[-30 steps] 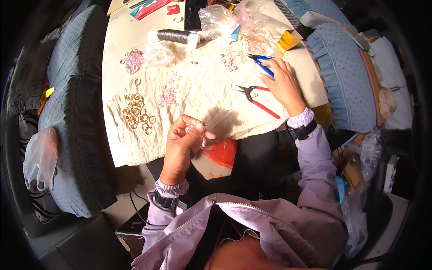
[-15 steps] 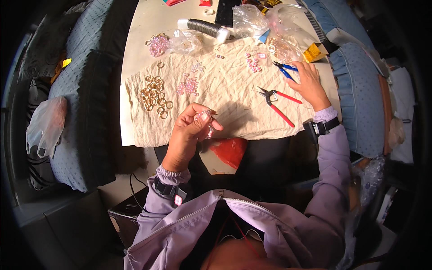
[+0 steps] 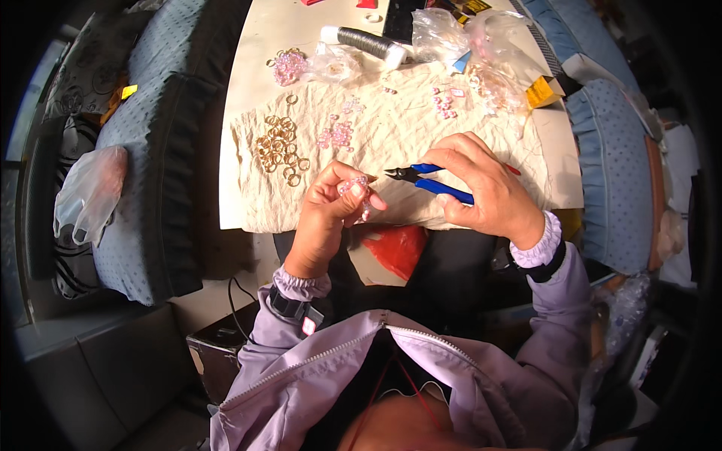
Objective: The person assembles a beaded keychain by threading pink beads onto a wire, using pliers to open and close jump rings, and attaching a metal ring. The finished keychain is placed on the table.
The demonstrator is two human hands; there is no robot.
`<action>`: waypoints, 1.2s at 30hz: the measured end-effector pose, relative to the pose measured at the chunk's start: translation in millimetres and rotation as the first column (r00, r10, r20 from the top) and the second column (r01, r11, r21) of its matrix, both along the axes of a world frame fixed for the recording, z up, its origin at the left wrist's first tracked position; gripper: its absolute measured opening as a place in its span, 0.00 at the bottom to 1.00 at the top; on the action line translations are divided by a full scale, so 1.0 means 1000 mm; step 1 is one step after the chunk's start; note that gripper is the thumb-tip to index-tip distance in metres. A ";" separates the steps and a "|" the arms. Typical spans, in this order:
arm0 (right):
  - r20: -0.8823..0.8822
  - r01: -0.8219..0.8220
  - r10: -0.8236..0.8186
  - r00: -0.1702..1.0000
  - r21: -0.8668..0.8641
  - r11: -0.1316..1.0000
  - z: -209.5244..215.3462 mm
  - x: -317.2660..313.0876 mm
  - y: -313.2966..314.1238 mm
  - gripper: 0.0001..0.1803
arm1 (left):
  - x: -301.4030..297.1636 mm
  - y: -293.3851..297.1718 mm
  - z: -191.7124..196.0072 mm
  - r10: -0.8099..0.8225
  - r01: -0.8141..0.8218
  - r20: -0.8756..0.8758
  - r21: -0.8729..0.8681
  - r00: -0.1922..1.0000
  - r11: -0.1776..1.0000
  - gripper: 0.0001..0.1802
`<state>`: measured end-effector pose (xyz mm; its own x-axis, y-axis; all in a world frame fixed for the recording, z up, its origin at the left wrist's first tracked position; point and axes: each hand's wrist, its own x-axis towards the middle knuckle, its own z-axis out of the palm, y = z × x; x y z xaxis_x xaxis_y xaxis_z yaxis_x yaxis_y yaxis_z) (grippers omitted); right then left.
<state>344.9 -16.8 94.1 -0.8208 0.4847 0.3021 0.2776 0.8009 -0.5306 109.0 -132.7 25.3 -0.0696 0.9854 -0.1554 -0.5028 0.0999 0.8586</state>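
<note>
Between the thumb and fingers of my left hand (image 3: 320, 222) is a small piece of clear pink beadwork (image 3: 352, 186), held near the cloth's front edge. Its lower beads hang below the fingertips. My right hand (image 3: 492, 199) grips wire cutters with blue handles (image 3: 445, 189). Their dark jaws point left, a short way from the beadwork and apart from it. Behind my right hand, most of the red-handled pliers (image 3: 514, 171) is hidden; only a handle end shows. Gold rings (image 3: 278, 146) lie in a heap left of my left hand, with loose pink beads (image 3: 336, 135) beyond it.
A wrinkled cream cloth (image 3: 410, 135) covers the near table. Pink pearl beads (image 3: 444, 105) lie at its right. Farther back are a wire spool (image 3: 365, 45), a pink beaded heap (image 3: 290, 68), plastic bags (image 3: 438, 34) and a yellow box (image 3: 543, 92). Blue-covered seats flank the table.
My right hand has picked up the blue-handled cutters and brought them left and nearer, towards the beadwork. My left hand keeps its hold. The whole view has shifted slightly.
</note>
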 end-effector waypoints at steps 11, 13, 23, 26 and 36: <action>0.009 -0.115 0.115 0.993 0.083 0.990 0.012 -0.021 -0.006 0.25 | -0.009 -0.008 0.011 -0.115 0.117 -0.030 0.065 0.993 0.991 0.11; 0.024 -0.123 0.122 0.992 0.090 0.988 0.016 -0.020 -0.007 0.25 | -0.008 -0.008 0.012 -0.117 0.119 -0.024 0.063 0.993 0.991 0.11; 0.024 -0.203 0.201 0.979 0.138 0.969 0.023 -0.016 -0.004 0.25 | -0.010 -0.011 0.021 -0.175 0.177 -0.070 0.032 0.982 0.984 0.09; 0.013 -0.196 0.197 0.980 0.176 0.965 0.024 -0.015 -0.006 0.25 | -0.008 -0.010 0.023 -0.163 0.167 -0.112 0.028 0.980 0.986 0.11; -0.026 0.001 0.000 1.000 0.011 1.000 0.015 -0.012 -0.019 0.18 | 0.005 -0.007 0.025 -0.034 0.035 -0.040 0.033 0.999 0.999 0.10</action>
